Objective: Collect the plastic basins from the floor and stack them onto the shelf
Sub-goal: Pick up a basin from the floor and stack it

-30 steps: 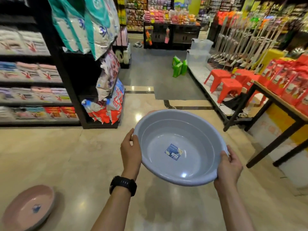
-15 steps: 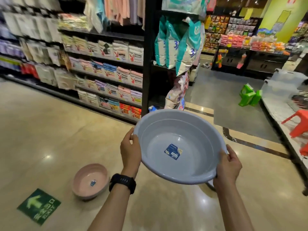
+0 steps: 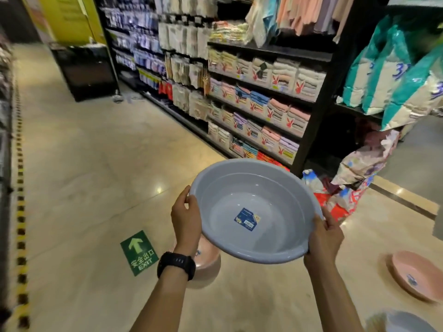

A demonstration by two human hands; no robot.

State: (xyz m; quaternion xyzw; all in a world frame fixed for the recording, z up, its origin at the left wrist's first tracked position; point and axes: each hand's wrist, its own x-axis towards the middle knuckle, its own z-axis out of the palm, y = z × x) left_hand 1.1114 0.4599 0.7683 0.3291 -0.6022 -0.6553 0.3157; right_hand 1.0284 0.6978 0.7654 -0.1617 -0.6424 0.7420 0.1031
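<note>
A grey plastic basin [image 3: 254,202] with a blue label inside is held in the air in front of me. My left hand [image 3: 185,219] grips its left rim and my right hand [image 3: 324,238] grips its right rim. On the floor, a pink basin [image 3: 207,267] sits partly hidden under my left wrist. A second pink basin [image 3: 416,275] lies at the right. The rim of another grey basin [image 3: 402,322] shows at the bottom right corner.
A black shelf unit [image 3: 316,111] full of folded towels runs along the right of the aisle, with hanging bags [image 3: 395,75] at its end. A green exit sticker [image 3: 139,252] marks the floor. A dark cabinet [image 3: 86,73] stands far left.
My view has swung to the left, from the cross aisle with red stools to the towel aisle. Both hands keep the same hold on the grey basin.
</note>
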